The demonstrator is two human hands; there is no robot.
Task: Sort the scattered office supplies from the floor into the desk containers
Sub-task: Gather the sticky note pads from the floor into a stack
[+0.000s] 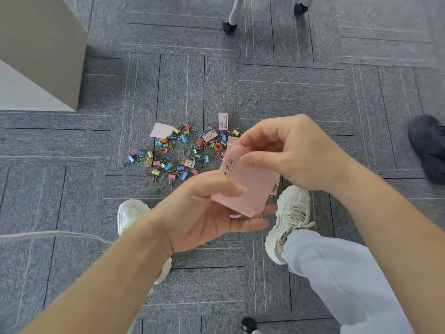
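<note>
Both hands hold a small stack of pink sticky notes (250,186) with black handwriting, above the floor. My left hand (207,213) cradles the stack from below, thumb on top. My right hand (286,150) pinches its upper edge. Beyond the hands, on the grey carpet, lies a scatter of colourful binder clips and paper clips (173,157). Among them are another pink note (160,130), several small red-and-white staple boxes (223,121) and an orange ring (218,147). No desk container is in view.
A beige desk panel (41,47) stands at the upper left. Chair casters (229,27) sit at the top and one (248,324) at the bottom. My white shoes (292,213) flank the hands. Another person's black shoe (428,145) is at the right. A white cable (48,235) crosses at the left.
</note>
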